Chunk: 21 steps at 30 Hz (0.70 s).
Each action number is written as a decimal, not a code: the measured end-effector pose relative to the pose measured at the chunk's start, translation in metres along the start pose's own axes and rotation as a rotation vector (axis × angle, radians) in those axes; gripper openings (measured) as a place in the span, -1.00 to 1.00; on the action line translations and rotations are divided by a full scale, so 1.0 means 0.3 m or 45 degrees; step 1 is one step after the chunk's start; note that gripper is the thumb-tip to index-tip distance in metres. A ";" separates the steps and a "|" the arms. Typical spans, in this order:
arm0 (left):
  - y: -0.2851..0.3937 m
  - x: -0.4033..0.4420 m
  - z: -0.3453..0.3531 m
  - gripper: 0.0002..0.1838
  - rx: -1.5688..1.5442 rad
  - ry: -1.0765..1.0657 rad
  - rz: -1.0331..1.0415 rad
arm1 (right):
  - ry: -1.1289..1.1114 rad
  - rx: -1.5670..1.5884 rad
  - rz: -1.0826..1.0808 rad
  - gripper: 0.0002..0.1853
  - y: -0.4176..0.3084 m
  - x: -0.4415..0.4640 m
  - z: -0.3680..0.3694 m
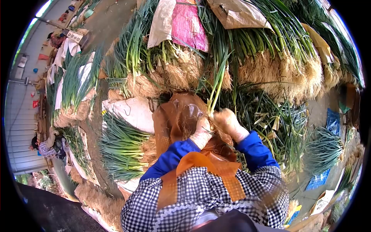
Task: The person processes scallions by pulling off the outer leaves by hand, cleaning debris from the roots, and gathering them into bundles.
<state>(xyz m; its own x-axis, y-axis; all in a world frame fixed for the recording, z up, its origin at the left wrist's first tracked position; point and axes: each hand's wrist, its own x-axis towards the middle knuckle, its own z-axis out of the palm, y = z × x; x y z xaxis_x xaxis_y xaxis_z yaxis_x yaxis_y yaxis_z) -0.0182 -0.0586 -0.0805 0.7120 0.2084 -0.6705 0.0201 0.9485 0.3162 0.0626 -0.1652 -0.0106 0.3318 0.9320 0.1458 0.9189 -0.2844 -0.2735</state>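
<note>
Slim green-and-white onion stalks (217, 92) point away from you, clasped in your left hand's (203, 133) fingers! Your blurred right hand (231, 123) curls just beside; whether it grips, I can't tell. Pale-rooted green onion bundles (278, 73) wall you in ahead, loose dark-green leaves (266, 123) crowd your right, a fanned green bundle (125, 147) hems your left; bare grey floor (108, 25) opens beyond.

Slim green-and-white onion stalks (217, 92) in grip; brown translucent plastic sheet (176, 112) beneath. Beyond grip, long green onion bundles with tan roots (284, 71). Left, fan-shaped green onion pile (125, 145) on white sheet (133, 112). Right, loose dark-green leaf heap (288, 131).
</note>
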 end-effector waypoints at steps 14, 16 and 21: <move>0.016 -0.106 0.137 -0.74 1.772 0.154 1.170 | 0.384 0.400 0.916 -0.58 0.056 0.055 0.030; 0.004 -0.085 0.102 -0.75 1.813 0.212 1.048 | 0.458 -0.035 0.730 -0.55 0.037 0.071 0.045; -0.004 -0.053 0.097 -0.78 0.908 0.185 0.444 | 0.399 -0.121 0.479 -0.58 0.037 0.002 0.023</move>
<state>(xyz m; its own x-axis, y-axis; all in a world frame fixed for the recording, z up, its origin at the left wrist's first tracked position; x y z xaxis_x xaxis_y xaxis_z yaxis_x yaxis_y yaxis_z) -0.0089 -0.0701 -0.0508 0.6625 0.5396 -0.5196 0.2916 0.4531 0.8424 0.0717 -0.1663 -0.0201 0.6787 0.6527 0.3367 0.7339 -0.6205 -0.2764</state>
